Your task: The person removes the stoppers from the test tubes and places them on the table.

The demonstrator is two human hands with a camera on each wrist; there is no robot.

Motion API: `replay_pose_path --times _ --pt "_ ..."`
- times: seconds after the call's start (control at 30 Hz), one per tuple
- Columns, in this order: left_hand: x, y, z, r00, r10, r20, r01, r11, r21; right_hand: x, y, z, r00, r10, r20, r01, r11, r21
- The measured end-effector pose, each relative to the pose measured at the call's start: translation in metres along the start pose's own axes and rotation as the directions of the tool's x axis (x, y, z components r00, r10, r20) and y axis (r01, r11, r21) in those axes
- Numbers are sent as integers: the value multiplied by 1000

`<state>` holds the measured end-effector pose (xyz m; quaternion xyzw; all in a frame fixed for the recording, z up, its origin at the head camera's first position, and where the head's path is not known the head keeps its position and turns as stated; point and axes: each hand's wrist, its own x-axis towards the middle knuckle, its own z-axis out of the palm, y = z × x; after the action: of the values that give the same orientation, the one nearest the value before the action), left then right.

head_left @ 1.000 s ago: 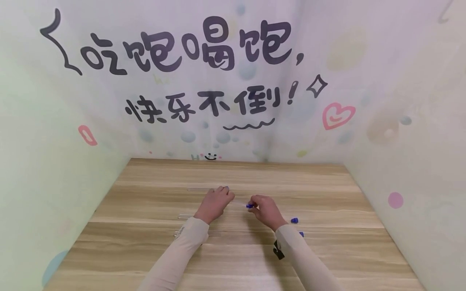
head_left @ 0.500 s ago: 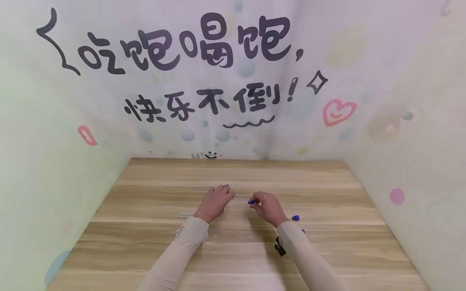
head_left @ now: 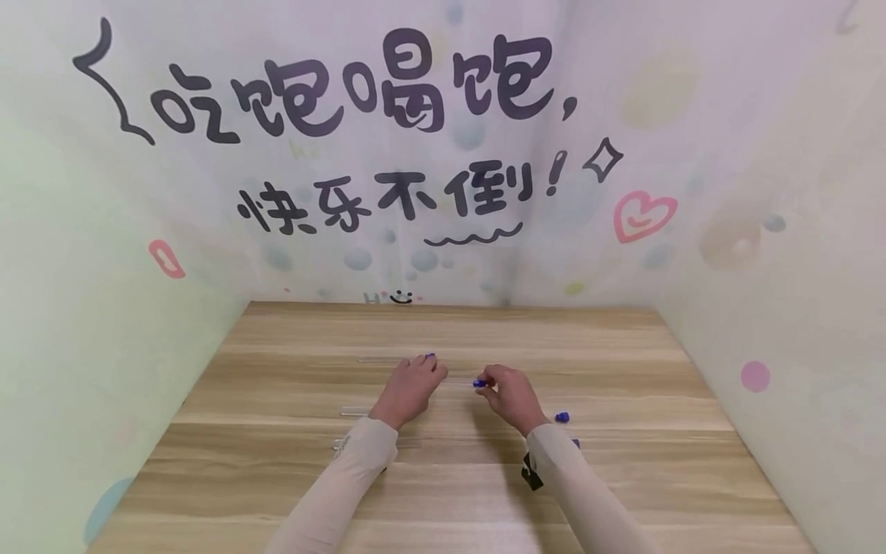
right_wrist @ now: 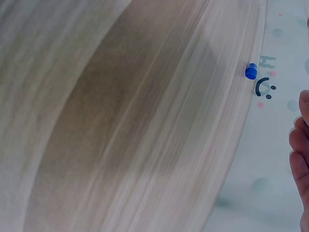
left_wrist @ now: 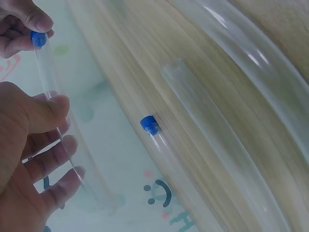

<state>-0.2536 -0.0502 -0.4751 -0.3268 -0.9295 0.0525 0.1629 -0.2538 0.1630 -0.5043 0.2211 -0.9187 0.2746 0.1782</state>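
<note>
In the head view my left hand (head_left: 410, 388) holds a clear test tube (head_left: 457, 382) by its length, above the table. The left wrist view has the thumb and fingers of my left hand (left_wrist: 36, 145) around this tube (left_wrist: 46, 72). My right hand (head_left: 511, 392) pinches a blue stopper (head_left: 479, 383) at the tube's mouth. Fingertips cover part of the stopper (left_wrist: 38, 38) in the left wrist view. Behind my left hand lies another test tube (left_wrist: 174, 164) with a blue stopper (left_wrist: 150, 124) in its end. Only some fingers (right_wrist: 300, 145) show at the right wrist view's edge.
More clear tubes (head_left: 354, 411) lie left of centre, partly under the left sleeve (head_left: 346, 469). A loose blue stopper (head_left: 562, 417) sits to the right, and another (head_left: 576, 444) is half hidden by the right sleeve. A printed wall (head_left: 443, 261) borders the wooden table (head_left: 623, 354) behind.
My right hand has risen slightly with the stopper, which now sits in line with the tube's mouth. My left hand has hardly moved.
</note>
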Motion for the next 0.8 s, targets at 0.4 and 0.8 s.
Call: replay_pose_path --times 0.4,0.8 --pt "-2 4 0 1000 -27 13 27 999 -39 -1 -2 -6 999 -19 -30 19 1000 -6" --pt "-3 1 4 1000 -17 -17 16 999 -33 -3 -2 -2 998 -52 -35 51 997 -51"
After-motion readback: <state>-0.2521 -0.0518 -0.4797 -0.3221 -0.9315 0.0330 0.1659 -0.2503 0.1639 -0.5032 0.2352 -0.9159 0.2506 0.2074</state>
